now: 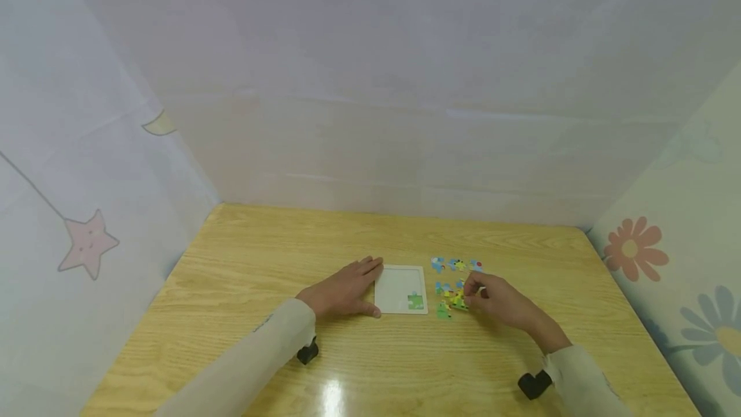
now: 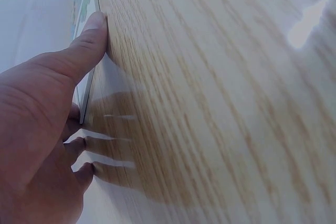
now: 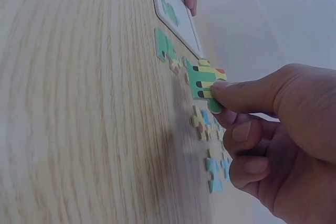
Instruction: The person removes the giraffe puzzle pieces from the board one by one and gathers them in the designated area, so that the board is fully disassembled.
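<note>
A white puzzle tray (image 1: pixel 396 283) lies on the table with one green puzzle piece (image 1: pixel 415 302) in its lower right corner. My left hand (image 1: pixel 349 288) rests at the tray's left side, fingers extended along it and the thumb near its lower left corner. Between thumb and fingers, my right hand (image 1: pixel 492 298) pinches a green and yellow puzzle piece (image 3: pixel 203 81) with dark marks, seen raised off the wood in the right wrist view. Beneath and around it lie loose pieces, among them a green one (image 3: pixel 160 44) and a yellow and blue one (image 3: pixel 200 123).
Several blue puzzle pieces (image 1: pixel 438 265) form a loose group right of the tray. The wooden table (image 1: pixel 278 243) meets pale cloth walls (image 1: pixel 370 134) at its back and sides. Black straps (image 1: pixel 534 385) sit at the wrists.
</note>
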The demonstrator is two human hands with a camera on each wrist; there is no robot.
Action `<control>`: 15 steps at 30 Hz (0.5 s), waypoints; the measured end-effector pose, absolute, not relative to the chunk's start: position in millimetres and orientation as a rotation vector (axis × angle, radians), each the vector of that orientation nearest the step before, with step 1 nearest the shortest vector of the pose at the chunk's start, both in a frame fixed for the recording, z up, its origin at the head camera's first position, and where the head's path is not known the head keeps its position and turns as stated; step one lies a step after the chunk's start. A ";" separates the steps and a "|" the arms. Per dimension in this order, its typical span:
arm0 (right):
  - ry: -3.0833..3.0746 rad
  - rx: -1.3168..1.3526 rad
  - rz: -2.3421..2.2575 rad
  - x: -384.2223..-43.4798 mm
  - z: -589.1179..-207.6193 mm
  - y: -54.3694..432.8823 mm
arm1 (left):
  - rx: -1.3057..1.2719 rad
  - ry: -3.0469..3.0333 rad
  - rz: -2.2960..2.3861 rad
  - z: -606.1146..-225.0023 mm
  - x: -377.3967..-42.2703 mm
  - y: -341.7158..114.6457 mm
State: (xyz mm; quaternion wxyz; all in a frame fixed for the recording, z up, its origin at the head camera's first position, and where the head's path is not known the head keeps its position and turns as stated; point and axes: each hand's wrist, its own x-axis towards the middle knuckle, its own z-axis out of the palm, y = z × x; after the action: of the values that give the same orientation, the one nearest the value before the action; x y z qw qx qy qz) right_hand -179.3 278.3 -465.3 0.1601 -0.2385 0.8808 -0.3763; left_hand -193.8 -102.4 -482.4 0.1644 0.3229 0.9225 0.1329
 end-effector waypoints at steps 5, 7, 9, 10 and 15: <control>2.522 -0.696 -1.059 -179.0 -470.3 284.7 | 0.924 2.625 0.380 -481.8 -194.2 -102.6; 2.511 -0.697 -1.061 -178.6 -472.8 287.1 | 0.922 2.623 0.382 -481.6 -194.0 -102.6; 2.500 -0.702 -1.064 -178.3 -475.1 289.1 | 0.921 2.624 0.383 -481.6 -194.0 -102.7; 2.494 -0.703 -1.065 -178.1 -476.2 290.1 | 0.921 2.624 0.384 -481.7 -194.0 -102.8; 2.464 -0.706 -1.091 -177.6 -479.3 293.1 | 0.925 2.625 0.389 -482.5 -193.6 -102.7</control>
State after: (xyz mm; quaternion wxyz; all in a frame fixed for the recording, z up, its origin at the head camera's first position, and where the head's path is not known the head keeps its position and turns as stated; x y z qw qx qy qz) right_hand -177.6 293.1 -479.3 0.1770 -0.2496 0.8705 -0.3856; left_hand -193.6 -102.7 -482.5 0.1649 0.3245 0.9213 0.1365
